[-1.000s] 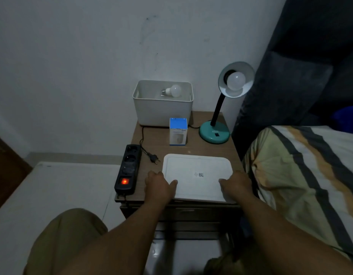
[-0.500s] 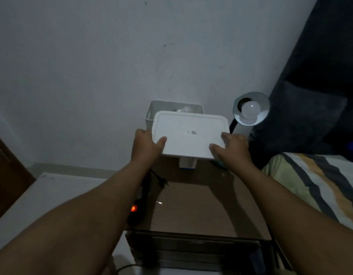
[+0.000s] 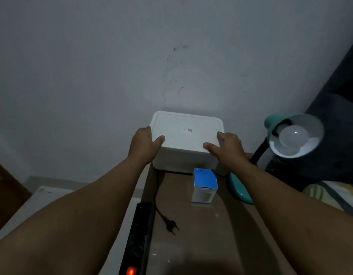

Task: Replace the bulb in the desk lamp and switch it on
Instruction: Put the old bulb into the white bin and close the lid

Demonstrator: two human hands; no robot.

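Desk lamp (image 3: 290, 139) stands at the right rear of the wooden bedside table (image 3: 201, 235), its teal round base (image 3: 240, 187) on the tabletop just right of a small blue-and-white carton (image 3: 205, 185). From the base a black bendy neck (image 3: 259, 151) rises toward the right, and the teal shade (image 3: 310, 143) tips forward so its white inside faces the camera. A frosted bulb (image 3: 293, 138) sits in the socket, its round end pointing out of the shade's mouth (unlit).

Against the wall stands a white plastic box (image 3: 183, 161) with a white lid (image 3: 188, 132) lying on top of it. A small sticker (image 3: 187, 130) in the middle of the lid carries a square code and tiny print, too small to read. The carton's writing cannot be read either.

Both hands are on the lid's near corners. The left hand (image 3: 145, 144) grips the left corner, thumb laid on top and fingers wrapped over the side edge. The right hand (image 3: 226, 144) grips the right corner the same way, thumb on top, fingers curled over the edge.

A black power strip (image 3: 140, 239) lies along the table's left edge, its switch (image 3: 131, 270) glowing orange. A black plug (image 3: 171, 227) on its cord (image 3: 156, 203) lies loose on the tabletop, prongs pointing to the near right.
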